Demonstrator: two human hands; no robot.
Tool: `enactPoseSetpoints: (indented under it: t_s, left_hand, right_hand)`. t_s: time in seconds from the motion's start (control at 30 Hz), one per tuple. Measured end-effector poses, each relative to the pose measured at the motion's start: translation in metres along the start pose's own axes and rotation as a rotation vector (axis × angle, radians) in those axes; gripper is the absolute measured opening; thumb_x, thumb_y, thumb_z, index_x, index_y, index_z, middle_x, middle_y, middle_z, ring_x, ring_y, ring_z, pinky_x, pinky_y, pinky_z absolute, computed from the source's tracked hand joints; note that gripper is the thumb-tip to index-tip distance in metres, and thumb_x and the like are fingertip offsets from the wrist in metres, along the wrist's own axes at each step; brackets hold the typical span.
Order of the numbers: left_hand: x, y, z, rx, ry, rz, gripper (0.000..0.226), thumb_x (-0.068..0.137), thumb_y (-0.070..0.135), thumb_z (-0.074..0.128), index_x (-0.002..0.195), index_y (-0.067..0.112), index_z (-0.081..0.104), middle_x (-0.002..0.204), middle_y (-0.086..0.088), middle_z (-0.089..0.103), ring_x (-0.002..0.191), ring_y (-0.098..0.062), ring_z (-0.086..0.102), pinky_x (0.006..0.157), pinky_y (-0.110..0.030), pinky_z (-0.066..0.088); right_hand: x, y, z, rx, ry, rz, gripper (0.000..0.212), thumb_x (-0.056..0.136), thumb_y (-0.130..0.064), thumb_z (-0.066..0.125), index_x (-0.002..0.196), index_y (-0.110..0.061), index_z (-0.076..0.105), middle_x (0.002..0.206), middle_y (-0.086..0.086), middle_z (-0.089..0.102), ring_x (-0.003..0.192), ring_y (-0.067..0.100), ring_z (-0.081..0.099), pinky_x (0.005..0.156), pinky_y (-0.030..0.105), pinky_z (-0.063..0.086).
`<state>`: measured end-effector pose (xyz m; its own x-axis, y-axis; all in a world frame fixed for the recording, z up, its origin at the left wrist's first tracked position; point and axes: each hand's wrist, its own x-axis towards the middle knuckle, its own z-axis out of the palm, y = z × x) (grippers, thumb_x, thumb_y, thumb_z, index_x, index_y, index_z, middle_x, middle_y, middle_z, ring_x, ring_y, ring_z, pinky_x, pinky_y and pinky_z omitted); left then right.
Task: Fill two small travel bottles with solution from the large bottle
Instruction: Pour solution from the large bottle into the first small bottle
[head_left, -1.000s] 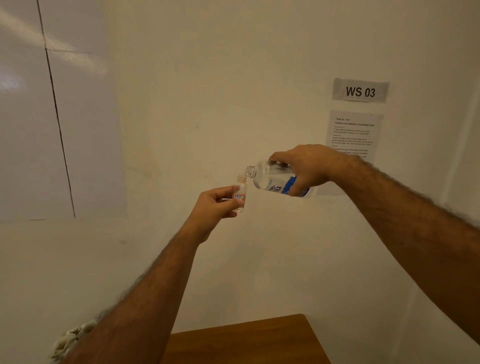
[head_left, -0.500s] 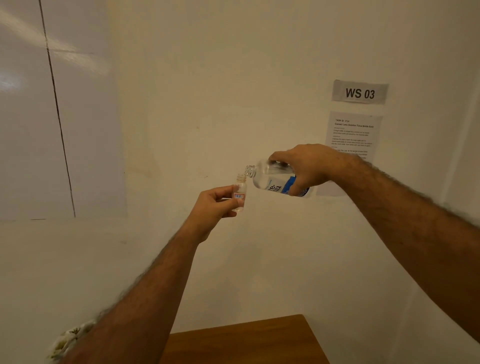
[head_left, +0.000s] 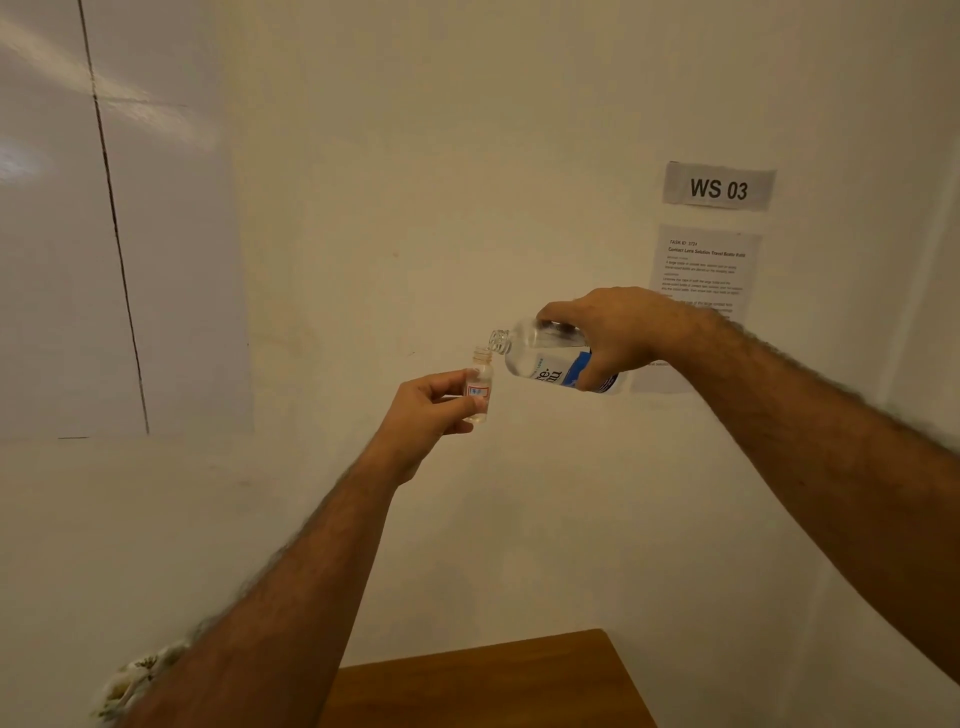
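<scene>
My left hand (head_left: 423, 410) pinches a small clear travel bottle (head_left: 479, 387) with a red-and-white label, held upright and uncapped in mid-air before the wall. My right hand (head_left: 615, 338) grips the large clear bottle (head_left: 545, 356) with a blue-and-white label, tipped almost level to the left. Its open threaded mouth sits just above and to the right of the small bottle's neck. Clear liquid lies along the lower side of the large bottle. A second travel bottle is not in view.
A brown wooden table (head_left: 488, 686) corner shows at the bottom edge, far below both hands. A "WS 03" sign (head_left: 719, 187) and a printed task sheet (head_left: 704, 270) hang on the cream wall behind my right hand. Patterned fabric (head_left: 135, 675) peeks in at the lower left.
The large bottle's mouth has edged slightly lower and closer to the small bottle's neck. Both hands otherwise hold their places.
</scene>
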<state>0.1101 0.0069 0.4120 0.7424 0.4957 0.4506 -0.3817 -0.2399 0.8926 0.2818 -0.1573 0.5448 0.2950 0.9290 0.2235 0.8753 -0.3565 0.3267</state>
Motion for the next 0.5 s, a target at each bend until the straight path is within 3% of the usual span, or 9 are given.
enactPoseSetpoints:
  t_s: [0.5]
  left_hand:
    - [0.0022, -0.0006, -0.0006, 0.006, 0.002, 0.001, 0.034, 0.083, 0.006, 0.070, 0.116, 0.017, 0.069, 0.098, 0.000, 0.075, 0.083, -0.013, 0.070, 0.069, -0.022, 0.055]
  right_hand:
    - [0.0005, 0.0006, -0.0023, -0.007, 0.009, 0.000, 0.085, 0.065, -0.045, 0.080, 0.137, -0.035, 0.035, 0.117, -0.009, 0.061, 0.087, 0.012, 0.058, 0.068, 0.028, 0.048]
